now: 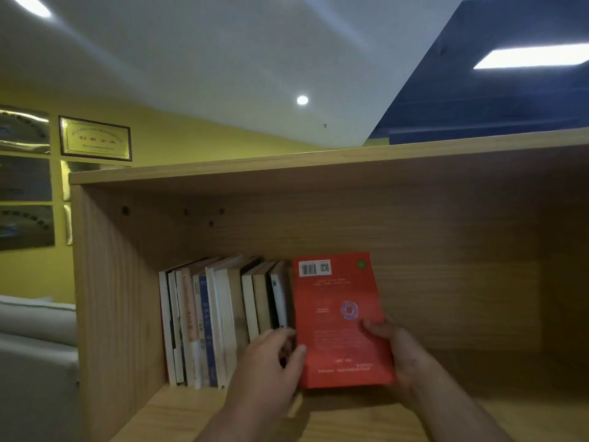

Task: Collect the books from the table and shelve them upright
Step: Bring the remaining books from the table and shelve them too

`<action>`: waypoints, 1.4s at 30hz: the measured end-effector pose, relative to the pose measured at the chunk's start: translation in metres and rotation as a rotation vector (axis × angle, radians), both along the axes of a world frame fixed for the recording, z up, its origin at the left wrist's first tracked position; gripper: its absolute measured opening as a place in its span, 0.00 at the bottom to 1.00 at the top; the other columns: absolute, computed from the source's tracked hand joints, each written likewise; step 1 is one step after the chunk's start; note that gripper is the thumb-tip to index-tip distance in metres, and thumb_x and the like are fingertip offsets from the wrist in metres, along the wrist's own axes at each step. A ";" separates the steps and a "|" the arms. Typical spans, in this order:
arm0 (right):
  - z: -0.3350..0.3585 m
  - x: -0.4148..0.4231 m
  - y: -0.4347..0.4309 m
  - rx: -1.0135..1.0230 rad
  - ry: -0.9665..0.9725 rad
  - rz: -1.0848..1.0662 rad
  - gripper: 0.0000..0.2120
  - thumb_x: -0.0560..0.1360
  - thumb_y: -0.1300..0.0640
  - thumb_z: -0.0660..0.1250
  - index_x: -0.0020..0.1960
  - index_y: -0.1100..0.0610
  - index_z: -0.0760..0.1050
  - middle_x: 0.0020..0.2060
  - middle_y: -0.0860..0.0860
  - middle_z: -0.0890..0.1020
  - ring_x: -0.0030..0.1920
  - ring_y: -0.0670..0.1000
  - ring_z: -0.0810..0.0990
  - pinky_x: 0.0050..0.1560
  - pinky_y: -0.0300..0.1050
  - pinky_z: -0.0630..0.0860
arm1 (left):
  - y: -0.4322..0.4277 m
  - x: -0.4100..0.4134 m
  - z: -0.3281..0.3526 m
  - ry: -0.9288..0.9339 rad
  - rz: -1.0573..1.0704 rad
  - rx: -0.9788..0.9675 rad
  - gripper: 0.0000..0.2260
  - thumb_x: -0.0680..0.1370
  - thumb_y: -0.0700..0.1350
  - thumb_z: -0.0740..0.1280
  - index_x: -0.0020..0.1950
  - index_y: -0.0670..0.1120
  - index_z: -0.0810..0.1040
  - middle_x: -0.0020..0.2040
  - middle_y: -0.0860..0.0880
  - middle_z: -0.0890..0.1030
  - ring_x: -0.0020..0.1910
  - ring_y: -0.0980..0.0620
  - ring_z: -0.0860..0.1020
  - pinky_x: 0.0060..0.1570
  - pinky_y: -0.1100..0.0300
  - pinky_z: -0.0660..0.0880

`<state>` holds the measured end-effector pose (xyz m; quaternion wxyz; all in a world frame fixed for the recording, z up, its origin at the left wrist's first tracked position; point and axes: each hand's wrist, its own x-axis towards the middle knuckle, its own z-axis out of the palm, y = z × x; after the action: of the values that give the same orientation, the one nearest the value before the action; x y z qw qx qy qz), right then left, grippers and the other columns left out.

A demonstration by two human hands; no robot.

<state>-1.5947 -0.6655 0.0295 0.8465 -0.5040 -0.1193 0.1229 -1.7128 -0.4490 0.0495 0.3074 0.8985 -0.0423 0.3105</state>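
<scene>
Red book (341, 317) stands upright inside the wooden bookshelf (446, 237), its back cover with the barcode facing out, just to the right of a row of books (220, 317). The row stands on the shelf board (178, 409), spines outward and leaning slightly. Whether the red book's bottom edge rests on the board cannot be told.

Both hands grip it. The left hand (271, 362) pinches its left edge, thumb on the cover and fingers curled between it and the row. The right hand (395, 349) holds the right edge, thumb across the cover.

A framed plaque (95, 138) hangs on the yellow wall (191, 135) at the left.
</scene>
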 end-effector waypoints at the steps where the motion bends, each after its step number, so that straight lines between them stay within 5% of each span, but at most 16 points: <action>1: 0.000 0.000 0.000 0.018 -0.010 0.025 0.29 0.59 0.60 0.83 0.59 0.49 0.82 0.58 0.65 0.84 0.56 0.70 0.83 0.58 0.77 0.74 | -0.008 -0.003 0.005 0.057 0.002 -0.073 0.08 0.80 0.59 0.63 0.54 0.70 0.65 0.45 0.63 0.77 0.45 0.65 0.78 0.37 0.71 0.75; 3: -0.001 0.000 -0.001 0.061 -0.069 0.073 0.33 0.58 0.61 0.84 0.62 0.53 0.81 0.59 0.66 0.83 0.57 0.70 0.83 0.58 0.73 0.76 | -0.016 -0.002 0.014 0.174 0.020 -0.150 0.06 0.81 0.60 0.62 0.54 0.68 0.64 0.42 0.60 0.79 0.38 0.65 0.79 0.31 0.72 0.75; 5: 0.002 0.001 -0.005 0.101 -0.158 0.129 0.32 0.59 0.63 0.84 0.62 0.55 0.81 0.59 0.66 0.83 0.58 0.68 0.83 0.56 0.68 0.78 | -0.019 0.000 0.023 0.354 0.006 -0.271 0.09 0.82 0.58 0.60 0.58 0.57 0.75 0.40 0.56 0.84 0.34 0.61 0.81 0.34 0.64 0.80; 8: 0.013 -0.001 -0.013 0.075 -0.333 0.127 0.24 0.59 0.67 0.81 0.55 0.56 0.86 0.53 0.63 0.86 0.52 0.63 0.86 0.49 0.58 0.83 | -0.023 -0.004 0.039 0.662 -0.364 -0.958 0.17 0.84 0.57 0.55 0.63 0.47 0.73 0.47 0.39 0.87 0.31 0.49 0.84 0.27 0.59 0.79; 10: 0.020 -0.004 -0.017 0.074 -0.379 0.077 0.21 0.61 0.72 0.76 0.51 0.57 0.87 0.50 0.62 0.87 0.49 0.60 0.87 0.47 0.56 0.84 | -0.023 -0.004 0.046 0.682 -0.672 -1.388 0.27 0.82 0.64 0.52 0.65 0.44 0.73 0.58 0.29 0.82 0.41 0.40 0.86 0.32 0.53 0.84; 13: 0.028 -0.010 -0.021 -0.018 -0.339 -0.023 0.20 0.58 0.78 0.76 0.47 0.61 0.86 0.50 0.64 0.85 0.41 0.55 0.88 0.41 0.48 0.85 | -0.026 0.005 0.059 0.639 -0.723 -1.638 0.36 0.77 0.71 0.54 0.62 0.40 0.76 0.61 0.28 0.79 0.59 0.29 0.80 0.44 0.38 0.80; 16: 0.029 -0.016 -0.024 -0.175 -0.305 -0.070 0.13 0.73 0.68 0.72 0.56 0.57 0.83 0.56 0.52 0.85 0.42 0.47 0.88 0.35 0.37 0.82 | -0.033 0.015 0.066 0.641 -0.590 -1.566 0.23 0.80 0.50 0.65 0.67 0.34 0.74 0.62 0.29 0.79 0.60 0.31 0.80 0.42 0.39 0.83; 19: 0.032 -0.016 -0.029 -0.100 -0.249 -0.104 0.19 0.79 0.66 0.65 0.62 0.48 0.80 0.55 0.49 0.84 0.49 0.52 0.87 0.40 0.43 0.84 | -0.033 0.024 0.060 0.597 -0.515 -1.420 0.21 0.76 0.37 0.64 0.68 0.34 0.71 0.53 0.31 0.83 0.49 0.35 0.85 0.37 0.45 0.85; 22: 0.033 -0.012 -0.036 0.194 0.001 -0.077 0.19 0.80 0.65 0.59 0.66 0.50 0.78 0.62 0.56 0.80 0.60 0.63 0.81 0.51 0.58 0.82 | -0.034 0.027 0.062 0.424 -0.464 -1.209 0.24 0.77 0.34 0.63 0.72 0.50 0.70 0.56 0.34 0.82 0.46 0.35 0.85 0.35 0.48 0.82; 25: 0.030 -0.014 -0.032 0.006 0.103 -0.016 0.20 0.80 0.44 0.63 0.60 0.57 0.82 0.55 0.64 0.85 0.50 0.65 0.86 0.43 0.57 0.84 | -0.035 0.036 0.064 0.247 -0.419 -1.133 0.37 0.77 0.30 0.64 0.73 0.68 0.67 0.64 0.41 0.77 0.51 0.37 0.84 0.36 0.48 0.83; 31: 0.016 -0.011 -0.008 -0.345 -0.036 -0.225 0.11 0.77 0.54 0.73 0.57 0.57 0.81 0.47 0.57 0.88 0.48 0.61 0.88 0.55 0.65 0.82 | -0.043 0.055 0.047 0.053 -0.257 -0.851 0.47 0.73 0.32 0.72 0.75 0.73 0.55 0.58 0.57 0.78 0.50 0.54 0.81 0.38 0.54 0.83; 38: 0.003 -0.006 0.010 -0.634 -0.204 -0.341 0.07 0.80 0.48 0.67 0.56 0.41 0.80 0.48 0.41 0.85 0.51 0.46 0.83 0.54 0.48 0.80 | -0.047 0.062 0.021 -0.115 -0.153 -0.721 0.31 0.74 0.35 0.73 0.62 0.70 0.71 0.50 0.63 0.83 0.47 0.63 0.83 0.33 0.70 0.78; 40: 0.000 -0.008 0.019 -0.668 -0.273 -0.357 0.11 0.80 0.49 0.67 0.61 0.41 0.79 0.49 0.41 0.85 0.51 0.44 0.83 0.52 0.45 0.80 | -0.051 0.060 0.012 -0.138 -0.141 -0.680 0.29 0.75 0.36 0.72 0.63 0.69 0.71 0.53 0.64 0.82 0.52 0.65 0.81 0.45 0.68 0.81; 42: -0.002 -0.012 0.025 -0.712 -0.359 -0.333 0.14 0.77 0.47 0.69 0.59 0.31 0.74 0.52 0.38 0.82 0.53 0.43 0.82 0.54 0.42 0.79 | -0.053 0.057 0.005 -0.145 -0.123 -0.678 0.29 0.77 0.37 0.71 0.70 0.64 0.68 0.58 0.64 0.79 0.57 0.65 0.78 0.57 0.64 0.76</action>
<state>-1.6063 -0.6403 0.0276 0.5939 -0.7905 -0.1316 -0.0714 -1.6562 -0.5025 0.0545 0.6025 0.7167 -0.0127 0.3508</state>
